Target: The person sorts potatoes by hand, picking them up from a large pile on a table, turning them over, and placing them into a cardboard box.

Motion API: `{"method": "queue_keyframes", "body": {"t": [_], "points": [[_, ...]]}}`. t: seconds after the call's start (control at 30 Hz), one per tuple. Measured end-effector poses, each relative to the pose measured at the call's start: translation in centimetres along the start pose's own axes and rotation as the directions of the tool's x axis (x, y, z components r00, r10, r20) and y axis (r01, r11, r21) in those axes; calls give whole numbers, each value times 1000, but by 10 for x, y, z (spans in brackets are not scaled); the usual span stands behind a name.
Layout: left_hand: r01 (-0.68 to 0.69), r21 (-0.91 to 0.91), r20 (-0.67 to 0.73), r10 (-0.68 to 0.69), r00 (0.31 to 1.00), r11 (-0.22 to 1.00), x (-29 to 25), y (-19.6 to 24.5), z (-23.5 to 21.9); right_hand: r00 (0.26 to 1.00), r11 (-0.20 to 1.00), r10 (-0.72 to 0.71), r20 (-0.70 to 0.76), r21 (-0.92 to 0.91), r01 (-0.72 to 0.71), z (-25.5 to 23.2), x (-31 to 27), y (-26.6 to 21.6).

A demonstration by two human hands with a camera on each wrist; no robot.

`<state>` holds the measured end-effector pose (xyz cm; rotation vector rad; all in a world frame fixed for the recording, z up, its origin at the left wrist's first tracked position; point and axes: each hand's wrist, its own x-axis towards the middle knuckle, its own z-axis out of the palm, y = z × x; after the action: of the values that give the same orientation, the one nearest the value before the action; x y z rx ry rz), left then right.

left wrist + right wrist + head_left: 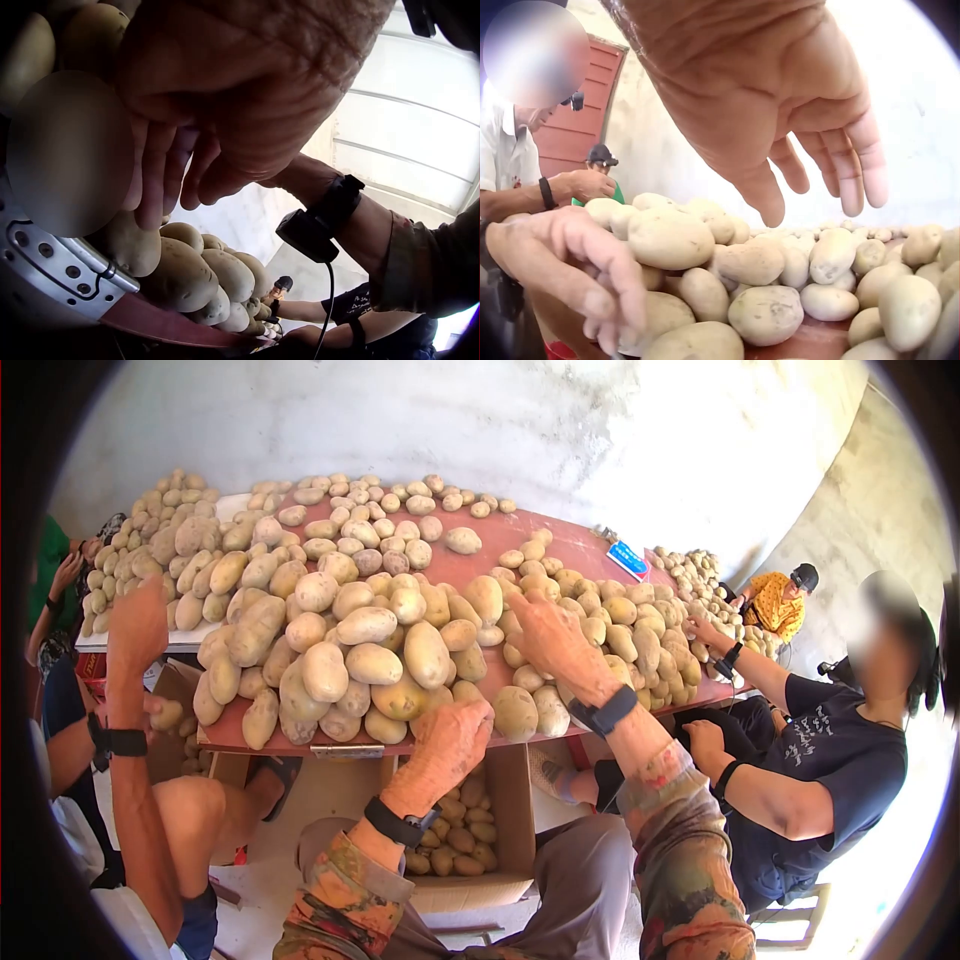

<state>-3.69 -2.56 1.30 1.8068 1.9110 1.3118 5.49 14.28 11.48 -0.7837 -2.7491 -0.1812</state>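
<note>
Potatoes [375, 663] lie in a large heap on a red tabletop [560, 540]. At the heap's front edge is the left hand [447, 748], its fingers bent downward. The left wrist view shows this hand [240, 82] with fingers hanging by a potato [133, 244]; whether they touch it I cannot tell. The right hand [562, 645] reaches over the heap, farther forward and to the right. In the right wrist view the right hand [780, 105] hovers above potatoes [765, 315], fingers loosely extended and holding nothing.
A cardboard box [515, 830] with potatoes stands below the table's front edge. A metal latch [347, 751] sits on that edge. People work on both sides, one arm [135, 730] close at left. A blue packet [628, 560] lies toward the back right.
</note>
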Motion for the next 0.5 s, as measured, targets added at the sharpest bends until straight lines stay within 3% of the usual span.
{"method": "queue_keyframes", "body": {"t": [0.13, 0.23, 0.33, 0.47, 0.5], "points": [[-2, -30, 29, 3, 1000, 1000, 0, 1, -2, 985, 986, -155, -72, -82, 149, 25, 36, 14], [5, -42, 31, -3, 1000, 999, 0, 0, -3, 992, 992, -70, 103, -98, 80, 38, 56, 14], [10, -41, 34, -9, 999, 999, -1, -1, -3, 984, 989, 121, 130, 66, -130, 58, 78, 18], [-15, 39, 44, 13, 999, 999, -1, -1, -3, 990, 985, 140, 5, 99, -140, 101, 89, 32], [-32, 68, 41, 29, 999, 997, -1, 0, -3, 984, 975, 172, 48, 134, -177, 99, 91, 30]]}}
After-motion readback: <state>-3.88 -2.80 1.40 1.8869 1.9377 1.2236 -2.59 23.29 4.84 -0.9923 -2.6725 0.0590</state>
